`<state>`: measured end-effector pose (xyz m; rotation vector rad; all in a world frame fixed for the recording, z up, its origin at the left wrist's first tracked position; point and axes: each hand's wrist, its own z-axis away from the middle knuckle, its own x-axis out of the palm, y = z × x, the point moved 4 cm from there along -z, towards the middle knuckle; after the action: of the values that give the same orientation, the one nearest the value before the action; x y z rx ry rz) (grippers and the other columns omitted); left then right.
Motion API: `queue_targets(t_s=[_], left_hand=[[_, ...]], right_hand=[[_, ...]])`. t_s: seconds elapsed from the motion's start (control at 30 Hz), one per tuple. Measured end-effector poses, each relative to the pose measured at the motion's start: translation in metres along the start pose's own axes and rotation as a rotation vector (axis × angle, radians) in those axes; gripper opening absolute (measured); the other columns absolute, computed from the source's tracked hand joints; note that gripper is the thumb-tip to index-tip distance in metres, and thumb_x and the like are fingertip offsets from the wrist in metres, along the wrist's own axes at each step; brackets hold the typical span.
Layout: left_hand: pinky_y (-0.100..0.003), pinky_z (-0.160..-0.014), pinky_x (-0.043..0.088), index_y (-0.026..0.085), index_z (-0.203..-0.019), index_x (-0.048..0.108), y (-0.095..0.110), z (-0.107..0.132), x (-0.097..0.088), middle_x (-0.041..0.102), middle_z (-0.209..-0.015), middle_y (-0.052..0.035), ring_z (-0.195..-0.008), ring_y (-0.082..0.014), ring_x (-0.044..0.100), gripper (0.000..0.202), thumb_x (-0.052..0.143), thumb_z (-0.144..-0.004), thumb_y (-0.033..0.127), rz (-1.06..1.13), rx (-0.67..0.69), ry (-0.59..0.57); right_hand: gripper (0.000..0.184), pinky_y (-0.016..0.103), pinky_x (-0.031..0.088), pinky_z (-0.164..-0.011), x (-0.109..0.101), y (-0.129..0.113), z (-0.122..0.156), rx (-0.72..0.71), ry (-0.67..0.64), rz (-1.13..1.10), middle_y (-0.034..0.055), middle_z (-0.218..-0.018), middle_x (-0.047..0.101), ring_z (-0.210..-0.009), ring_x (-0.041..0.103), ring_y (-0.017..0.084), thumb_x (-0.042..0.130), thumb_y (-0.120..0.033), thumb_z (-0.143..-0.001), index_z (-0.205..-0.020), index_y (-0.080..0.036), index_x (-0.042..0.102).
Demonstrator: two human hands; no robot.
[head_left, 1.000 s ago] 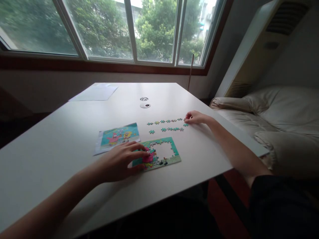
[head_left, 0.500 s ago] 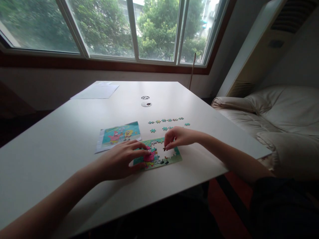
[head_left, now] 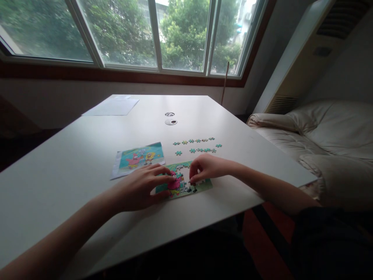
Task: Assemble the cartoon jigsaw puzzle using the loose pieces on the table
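Observation:
A partly filled jigsaw puzzle (head_left: 175,189) with a pink cartoon figure lies near the table's front edge. My left hand (head_left: 145,184) rests on its left side, fingers spread. My right hand (head_left: 201,169) is over the puzzle's right part, thumb and forefinger pinched on a small dark puzzle piece (head_left: 192,183) at the lower edge of the white gap. The fingertips partly hide that piece. Behind the puzzle lie loose puzzle pieces (head_left: 191,140) in two rough rows. A picture sheet (head_left: 141,157) with the same cartoon figures lies behind my left hand.
The white table (head_left: 72,167) reaches back toward the window. At its far left lies a paper sheet (head_left: 112,107). Two round inserts (head_left: 171,122) sit in the tabletop's middle. A cream sofa (head_left: 335,136) stands to the right.
My right hand has moved down and slightly left with the dark piece, to the lower edge of the gap. More loose pieces show behind it. My left hand stays put.

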<state>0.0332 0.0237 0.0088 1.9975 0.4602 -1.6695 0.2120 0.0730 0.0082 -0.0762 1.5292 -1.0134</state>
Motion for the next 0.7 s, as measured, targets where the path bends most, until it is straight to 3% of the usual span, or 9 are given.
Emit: queue_targets(t_s=[0.27,0.43,0.6,0.7], left_hand=[[-0.032,-0.079,0.044,0.026,-0.105,0.058,0.001,-0.001,-0.002,0.059,-0.101,-0.0062,-0.09,-0.0192,0.055,0.026,0.051,-0.081,0.032,0.033,0.023,0.064],[-0.034,-0.079,0.045,0.027,-0.108,0.057,0.001,0.0,-0.001,0.058,-0.103,-0.0059,-0.091,-0.0201,0.055,0.027,0.049,-0.082,0.034,0.006,0.003,0.015],[-0.035,-0.081,0.044,0.026,-0.109,0.056,0.001,0.0,-0.001,0.058,-0.106,-0.0062,-0.093,-0.0205,0.054,0.028,0.048,-0.083,0.034,-0.01,-0.002,0.0],[-0.034,-0.081,0.045,0.026,-0.109,0.056,0.001,0.0,-0.001,0.058,-0.105,-0.0064,-0.093,-0.0203,0.054,0.028,0.049,-0.083,0.033,-0.006,0.01,0.011]], right_hand=[[0.018,0.018,0.036,-0.057,0.001,-0.004,0.0,-0.065,0.056,0.067,-0.0016,-0.066,0.06,-0.061,0.051,0.007,0.065,-0.031,-0.067,-0.076,-0.016,0.065],[0.018,0.019,0.035,-0.055,-0.011,0.005,0.0,-0.046,0.091,0.038,0.0003,-0.07,0.061,-0.061,0.05,0.008,0.058,-0.032,-0.074,-0.08,-0.016,0.063],[0.018,0.02,0.037,-0.059,-0.049,0.042,0.003,0.114,0.382,0.161,0.0021,-0.074,0.061,-0.063,0.05,0.008,0.056,-0.029,-0.074,-0.081,-0.015,0.063],[0.018,0.022,0.038,-0.064,-0.067,0.076,0.006,0.192,0.485,0.271,0.004,-0.081,0.063,-0.068,0.053,0.01,0.053,-0.025,-0.077,-0.087,-0.015,0.064]])
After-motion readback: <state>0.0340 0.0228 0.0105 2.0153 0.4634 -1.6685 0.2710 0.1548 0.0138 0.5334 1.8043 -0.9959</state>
